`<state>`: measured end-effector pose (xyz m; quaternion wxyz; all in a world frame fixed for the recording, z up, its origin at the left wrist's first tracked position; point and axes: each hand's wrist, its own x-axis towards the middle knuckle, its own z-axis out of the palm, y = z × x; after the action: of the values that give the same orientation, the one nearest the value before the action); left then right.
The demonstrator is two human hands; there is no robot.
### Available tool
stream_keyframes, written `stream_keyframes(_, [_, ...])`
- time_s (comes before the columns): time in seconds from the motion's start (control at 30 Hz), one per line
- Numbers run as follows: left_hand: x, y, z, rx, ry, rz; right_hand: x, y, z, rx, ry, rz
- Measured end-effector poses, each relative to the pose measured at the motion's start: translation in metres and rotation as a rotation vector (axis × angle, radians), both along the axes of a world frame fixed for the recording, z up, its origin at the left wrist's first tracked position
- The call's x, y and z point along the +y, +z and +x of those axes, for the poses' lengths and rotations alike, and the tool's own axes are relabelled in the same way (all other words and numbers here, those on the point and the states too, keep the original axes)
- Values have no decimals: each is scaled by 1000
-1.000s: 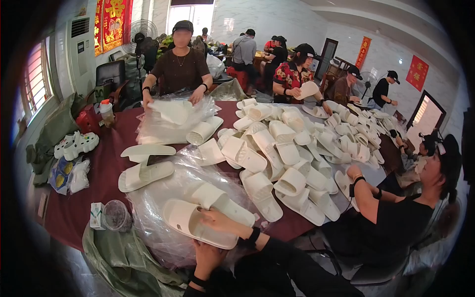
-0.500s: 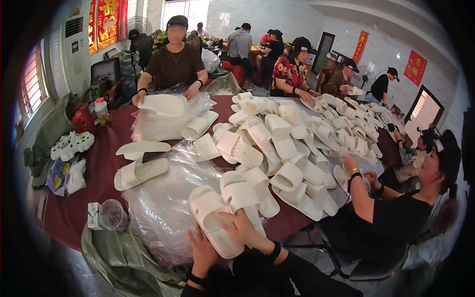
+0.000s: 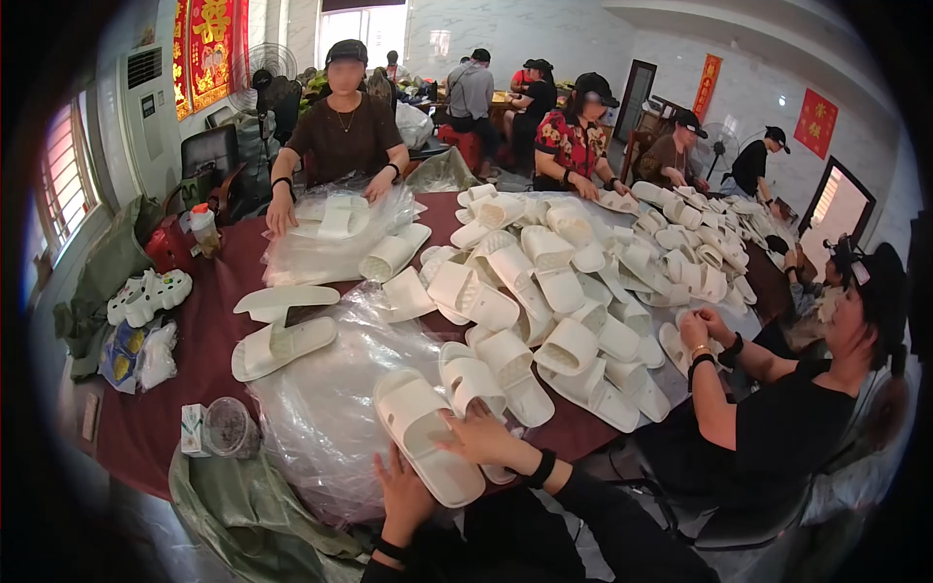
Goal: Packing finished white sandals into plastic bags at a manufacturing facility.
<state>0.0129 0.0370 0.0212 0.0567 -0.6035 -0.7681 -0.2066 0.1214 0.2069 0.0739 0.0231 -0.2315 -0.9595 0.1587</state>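
Observation:
A white slide slipper is tilted up before me at the table's near edge, its toe pointing away. My left hand cups its left edge from below, fingers spread along the side. With thumb and fingers at the strap's right edge, my right hand grips the same slipper. A second white slipper lies just beyond my right fingers, partly hidden by that hand. Clear plastic bags spread over the table to the left of the slippers. To my right rises a large heap of slippers.
Across the table a person handles bags. Another person sits close at my right; more work farther back. Two slippers lie at left. A round plastic tub, a small box and green sacking edge the near left.
The slipper in my hands has barely moved; my right fingers have shifted slightly. Across the table, the person's slipper has come down onto the bags. The person at right has brought both hands together.

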Motion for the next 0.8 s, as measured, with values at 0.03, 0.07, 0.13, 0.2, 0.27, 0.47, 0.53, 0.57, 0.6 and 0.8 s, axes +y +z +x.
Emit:
stream_keyframes(0.03, [2,3,0,-1,1,2,1,7,2,4,-22,11])
stream_keyframes(0.07, [3,6,1,1,1,3,0,12,4,8,-45,22])
stream_keyframes(0.13, [3,14,3,-13,5,-56,-8,13,9,63,-47,140])
stream_keyframes(0.2, [2,7,1,14,19,-31,-14,15,11,117,-46,258])
stream_keyframes(0.27, [1,6,1,40,27,-8,-20,16,13,89,-57,232])
stream_keyframes(0.47, [3,14,2,-69,-18,-72,0,7,24,192,-87,-325])
stream_keyframes(0.53, [3,12,2,8,14,-42,6,5,31,333,-69,-336])
stream_keyframes(0.57, [3,12,2,6,14,-41,8,6,33,475,-49,-347])
stream_keyframes(0.6, [2,13,3,10,15,-55,6,6,36,474,-49,-347])
stream_keyframes(0.8, [-1,14,3,-23,11,-29,-15,10,40,331,-42,237])
